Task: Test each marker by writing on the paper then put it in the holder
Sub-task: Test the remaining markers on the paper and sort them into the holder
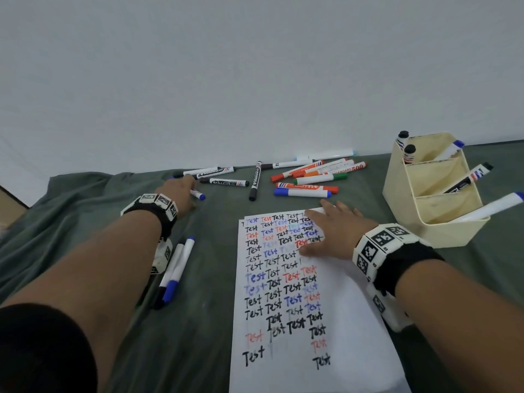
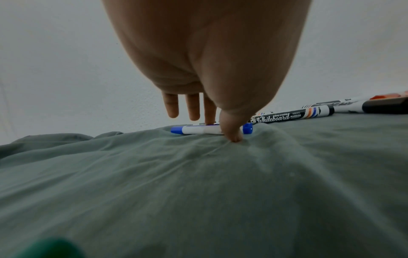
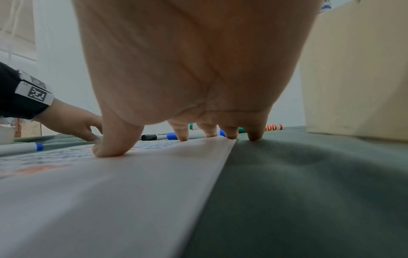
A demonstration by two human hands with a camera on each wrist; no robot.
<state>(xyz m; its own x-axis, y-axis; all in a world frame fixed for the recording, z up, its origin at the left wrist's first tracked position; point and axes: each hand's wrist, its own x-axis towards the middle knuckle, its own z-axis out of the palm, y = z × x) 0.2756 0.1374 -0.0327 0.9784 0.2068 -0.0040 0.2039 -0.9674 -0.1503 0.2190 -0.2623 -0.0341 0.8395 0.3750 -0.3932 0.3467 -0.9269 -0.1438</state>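
Note:
A white marker with blue caps (image 1: 199, 194) (image 2: 198, 130) lies on the green cloth at the left of the marker pile. My left hand (image 1: 185, 188) (image 2: 222, 130) is down on it, thumb on the near side and index finger behind, pinching the barrel. The white paper (image 1: 283, 307) (image 3: 110, 192), covered with "Test" in black, blue and red, lies in front of me. My right hand (image 1: 326, 231) (image 3: 143, 144) rests flat on its upper right corner, fingers spread. The cream holder (image 1: 442, 222) (image 3: 353, 69) stands at the right with several markers in its compartments.
Several loose markers (image 1: 306, 177), black, orange, green, red and blue, lie along the wall behind the paper. Two blue-capped markers (image 1: 177, 268) lie under my left forearm. The green cloth (image 2: 198, 192) is wrinkled and covers the whole surface.

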